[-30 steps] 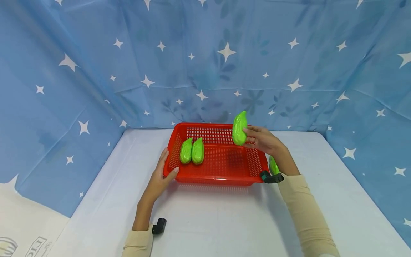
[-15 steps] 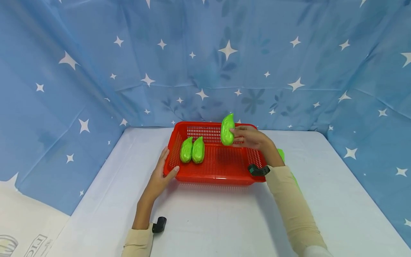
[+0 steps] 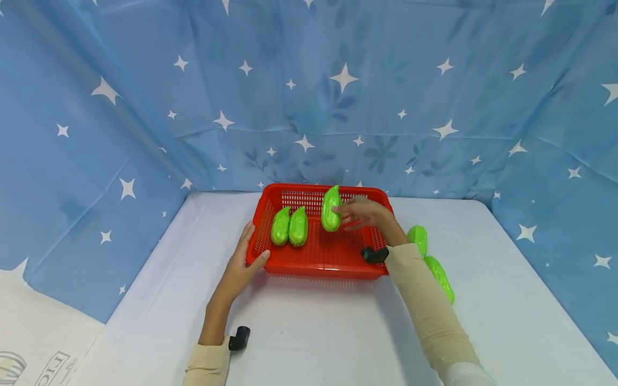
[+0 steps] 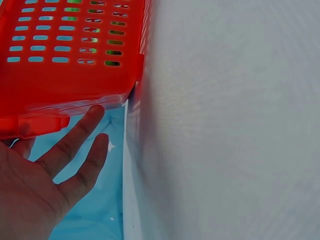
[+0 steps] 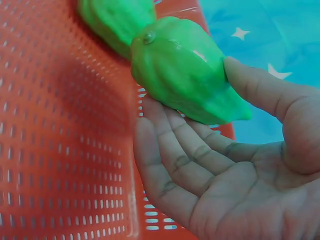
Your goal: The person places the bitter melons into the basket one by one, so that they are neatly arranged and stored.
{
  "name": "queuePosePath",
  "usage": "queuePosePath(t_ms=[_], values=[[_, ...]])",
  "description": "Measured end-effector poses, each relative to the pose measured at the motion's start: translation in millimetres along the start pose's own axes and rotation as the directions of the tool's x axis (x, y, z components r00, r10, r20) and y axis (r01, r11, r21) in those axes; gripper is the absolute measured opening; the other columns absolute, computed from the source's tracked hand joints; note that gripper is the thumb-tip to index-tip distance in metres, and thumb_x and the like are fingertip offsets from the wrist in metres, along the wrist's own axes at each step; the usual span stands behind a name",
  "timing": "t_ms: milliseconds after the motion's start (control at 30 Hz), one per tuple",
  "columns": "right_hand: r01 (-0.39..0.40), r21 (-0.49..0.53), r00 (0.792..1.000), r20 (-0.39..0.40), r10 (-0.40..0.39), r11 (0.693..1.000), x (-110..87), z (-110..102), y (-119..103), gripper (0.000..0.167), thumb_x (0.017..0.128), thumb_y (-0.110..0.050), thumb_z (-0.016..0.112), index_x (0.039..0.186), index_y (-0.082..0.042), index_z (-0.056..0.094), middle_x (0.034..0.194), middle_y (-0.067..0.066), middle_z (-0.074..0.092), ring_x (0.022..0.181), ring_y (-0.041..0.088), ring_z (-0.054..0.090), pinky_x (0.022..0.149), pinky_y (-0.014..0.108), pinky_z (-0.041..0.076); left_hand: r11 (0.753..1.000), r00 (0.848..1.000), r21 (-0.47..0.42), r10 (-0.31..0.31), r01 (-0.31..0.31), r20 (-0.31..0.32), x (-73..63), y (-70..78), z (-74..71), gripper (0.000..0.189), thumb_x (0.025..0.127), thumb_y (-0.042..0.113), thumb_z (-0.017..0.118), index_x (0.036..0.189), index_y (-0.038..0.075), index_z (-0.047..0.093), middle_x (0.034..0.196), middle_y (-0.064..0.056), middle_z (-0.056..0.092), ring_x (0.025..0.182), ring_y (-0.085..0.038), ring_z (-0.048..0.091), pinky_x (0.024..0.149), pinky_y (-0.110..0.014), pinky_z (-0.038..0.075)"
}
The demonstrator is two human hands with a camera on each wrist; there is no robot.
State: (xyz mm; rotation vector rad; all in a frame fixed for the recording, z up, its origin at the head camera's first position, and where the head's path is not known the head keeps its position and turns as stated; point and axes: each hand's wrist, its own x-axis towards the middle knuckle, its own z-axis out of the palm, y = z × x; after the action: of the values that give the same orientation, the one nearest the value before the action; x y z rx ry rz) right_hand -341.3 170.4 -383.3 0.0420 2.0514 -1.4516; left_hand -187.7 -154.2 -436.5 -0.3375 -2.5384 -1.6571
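My right hand [image 3: 359, 210] holds a glossy green ridged gourd [image 3: 331, 210], pointed at one end, above the middle of a red plastic basket [image 3: 328, 267]. In the right wrist view the thumb presses one side of the gourd [image 5: 180, 70] and the fingers lie beneath it. Two matching gourds, a left one [image 3: 280, 227] and a right one [image 3: 298, 227], lie side by side at the left inside the basket. My left hand [image 3: 240, 268] rests at the basket's left edge, fingers straight and spread outside the wall. In the left wrist view that hand [image 4: 45, 185] is beside the basket's rim.
Two more green gourds, a far one [image 3: 418, 239] and a near one [image 3: 440, 279], lie on the white table [image 3: 318, 332] right of the basket, partly behind the right sleeve [image 3: 429, 311]. A blue star-patterned curtain [image 3: 309, 96] hangs behind and at both sides.
My right hand has carried the gourd leftward and lowered it toward the basket. The gourds on the right of the table are more exposed now. My left hand has stayed at the basket's edge.
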Motion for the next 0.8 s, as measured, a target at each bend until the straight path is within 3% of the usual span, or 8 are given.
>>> queuePosePath(t_ms=[100,200,400,600,800], values=[[-0.042,-0.055,0.999,0.006,0.042,0.998,6.0,4,1,0.028,0.092,-0.031,0.067,0.103,-0.007,0.057,0.087,0.002,0.060,0.095,0.023,0.063,0.100,0.047,0.051,1.000,1.000,0.005,0.001,-0.001,-0.012,4.3,-16.2,2.4,0.080,0.094,0.029,0.062,0.158,0.019,0.016,0.166,0.003,0.009,0.152,-0.029,0.015,0.110,-0.052,0.036],[-0.070,-0.115,0.997,0.014,0.072,0.991,10.9,8,2,0.026,0.092,-0.029,0.067,0.101,-0.007,0.059,0.093,0.003,0.061,0.098,0.024,0.064,0.097,0.045,0.053,1.000,1.000,0.017,0.008,-0.008,-0.015,7.0,-24.6,3.3,0.080,0.094,0.034,0.063,0.158,0.024,0.015,0.165,0.007,0.009,0.152,-0.028,0.016,0.109,-0.051,0.038],[-0.117,-0.196,0.991,0.039,0.127,0.974,19.0,15,3,0.031,0.092,-0.028,0.068,0.108,-0.004,0.057,0.105,0.007,0.057,0.103,0.026,0.065,0.096,0.042,0.054,1.000,0.999,0.017,0.025,-0.025,-0.020,8.6,-26.9,2.5,0.081,0.093,0.040,0.063,0.157,0.028,0.016,0.164,0.011,0.010,0.151,-0.026,0.018,0.106,-0.050,0.041],[-0.160,-0.192,0.985,0.036,0.170,0.968,26.4,22,1,0.026,0.091,-0.028,0.069,0.093,-0.007,0.053,0.094,0.009,0.056,0.096,0.025,0.065,0.095,0.042,0.055,1.000,1.000,0.005,0.022,-0.022,-0.021,7.9,-28.4,2.2,0.080,0.093,0.039,0.063,0.157,0.029,0.016,0.164,0.010,0.010,0.151,-0.027,0.019,0.105,-0.051,0.043],[-0.182,-0.189,0.977,0.075,0.199,0.965,32.6,33,-1,0.025,0.093,-0.028,0.067,0.091,-0.009,0.052,0.095,0.008,0.058,0.101,0.025,0.065,0.092,0.040,0.057,1.000,1.000,-0.003,0.015,-0.015,-0.019,7.0,-28.4,3.9,0.079,0.093,0.040,0.062,0.157,0.030,0.016,0.164,0.012,0.009,0.151,-0.025,0.018,0.108,-0.051,0.040]])
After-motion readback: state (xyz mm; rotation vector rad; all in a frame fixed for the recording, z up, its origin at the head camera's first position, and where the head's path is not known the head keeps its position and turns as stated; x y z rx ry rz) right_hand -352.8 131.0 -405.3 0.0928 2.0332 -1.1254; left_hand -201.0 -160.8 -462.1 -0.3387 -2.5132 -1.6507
